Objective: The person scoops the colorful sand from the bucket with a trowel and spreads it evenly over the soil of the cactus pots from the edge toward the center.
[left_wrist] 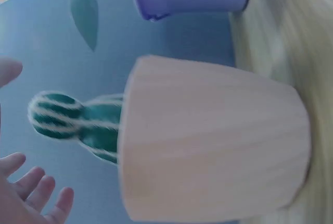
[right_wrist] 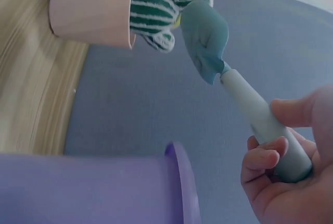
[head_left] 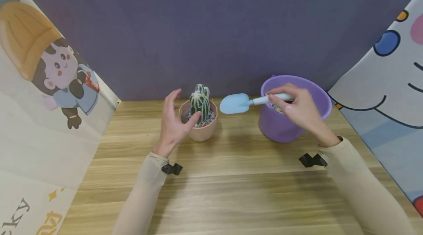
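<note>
A green and white knitted cactus (head_left: 199,104) stands in a pale pink pot (head_left: 201,134), with small multicoloured pebbles (head_left: 208,119) around its base. At the pot's left side my left hand (head_left: 173,123) is spread, thumb near the cactus and fingers apart, holding nothing. My right hand (head_left: 299,106) grips the white handle of a small light blue trowel (head_left: 235,103) above the purple bucket (head_left: 281,128). The trowel's blade points left, between the bucket and the pot. In the right wrist view, fingers and thumb wrap the handle (right_wrist: 260,114).
The wooden tabletop (head_left: 211,191) meets a dark blue-grey backdrop (head_left: 198,25) behind the pot and bucket. Printed panels stand on both sides, a cartoon child (head_left: 66,62) on the left one. Multicoloured pebbles (head_left: 275,108) show inside the bucket, partly hidden by my right hand.
</note>
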Demonstrator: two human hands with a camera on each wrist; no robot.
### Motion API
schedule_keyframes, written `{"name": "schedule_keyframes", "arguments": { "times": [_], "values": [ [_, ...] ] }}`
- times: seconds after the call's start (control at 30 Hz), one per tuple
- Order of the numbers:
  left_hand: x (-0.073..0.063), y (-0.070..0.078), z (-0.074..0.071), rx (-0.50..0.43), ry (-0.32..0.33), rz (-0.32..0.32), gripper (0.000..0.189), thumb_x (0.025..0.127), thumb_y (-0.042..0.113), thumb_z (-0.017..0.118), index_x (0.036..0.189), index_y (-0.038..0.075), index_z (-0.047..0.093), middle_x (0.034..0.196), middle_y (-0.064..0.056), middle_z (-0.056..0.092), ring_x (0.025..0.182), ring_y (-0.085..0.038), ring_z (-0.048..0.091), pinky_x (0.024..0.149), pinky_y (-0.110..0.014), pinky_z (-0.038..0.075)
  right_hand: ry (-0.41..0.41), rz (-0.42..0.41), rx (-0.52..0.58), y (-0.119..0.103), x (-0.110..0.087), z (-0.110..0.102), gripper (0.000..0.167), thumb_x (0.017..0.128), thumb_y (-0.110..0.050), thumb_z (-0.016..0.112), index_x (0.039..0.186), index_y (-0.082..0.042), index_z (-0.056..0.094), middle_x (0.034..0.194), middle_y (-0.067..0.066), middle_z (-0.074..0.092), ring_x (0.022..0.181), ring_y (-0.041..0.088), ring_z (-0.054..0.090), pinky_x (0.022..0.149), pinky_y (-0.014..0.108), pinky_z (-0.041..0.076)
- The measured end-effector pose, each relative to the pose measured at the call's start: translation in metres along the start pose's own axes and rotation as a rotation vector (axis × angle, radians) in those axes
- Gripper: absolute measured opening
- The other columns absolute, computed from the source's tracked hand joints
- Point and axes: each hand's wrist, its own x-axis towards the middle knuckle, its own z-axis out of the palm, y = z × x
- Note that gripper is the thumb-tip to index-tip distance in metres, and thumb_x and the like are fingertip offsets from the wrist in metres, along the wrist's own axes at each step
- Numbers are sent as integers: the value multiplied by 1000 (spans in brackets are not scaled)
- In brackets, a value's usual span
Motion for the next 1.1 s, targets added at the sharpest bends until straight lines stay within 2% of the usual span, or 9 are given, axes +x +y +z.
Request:
{"name": "schedule_keyframes", "arguments": {
  "times": [0.1,0.17,0.33,0.53,0.7,0.8,0.97,1.1],
  "values": [
    [3,10,2,-49,63,56,87,83,37,82,155,3,47,154,-21,52,135,-33,52,103,-53,51,27,21,26,6,-2,-9,18,99,-16,76,114,-7,82,88,-28,67,68,6,52,58,20,42],
    [6,17,4,-70,95,96,83,84,36,81,153,3,50,152,-20,54,134,-33,53,101,-54,51,46,43,30,12,-3,-16,20,99,-17,77,115,-6,81,88,-31,67,67,4,52,58,19,41],
    [11,33,11,-118,141,160,74,85,32,80,147,1,55,149,-17,58,132,-35,56,100,-48,54,89,104,29,26,-4,-30,25,100,-22,77,117,-4,80,87,-33,67,65,4,51,54,19,41],
    [16,46,17,-148,124,184,72,85,28,80,145,-4,55,144,-21,59,126,-33,58,95,-49,58,94,150,52,37,-6,-43,30,101,-25,75,121,-4,78,84,-23,65,67,5,54,56,18,44],
    [18,51,23,-164,111,198,74,84,25,80,145,-6,53,136,-26,61,118,-40,59,93,-48,58,76,213,60,44,-9,-50,33,103,-35,71,124,-10,77,83,-15,61,61,8,54,53,20,45],
    [18,54,29,-153,127,223,72,83,23,81,143,-6,55,137,-25,62,118,-41,60,94,-46,57,83,241,39,50,-11,-54,38,104,-39,70,127,-10,75,87,-19,63,64,5,58,56,18,48],
    [18,61,41,-139,140,263,67,82,21,82,140,-3,59,142,-20,62,122,-36,59,93,-50,55,111,267,34,57,-11,-60,38,103,-38,71,127,-9,75,85,-26,66,66,3,61,59,16,51],
    [18,68,52,-135,116,296,62,85,21,81,139,-3,60,141,-19,63,130,-33,59,108,-47,51,130,275,59,61,-11,-64,35,103,-37,71,126,-11,76,91,-26,66,70,1,62,61,13,53]
  ]
}}
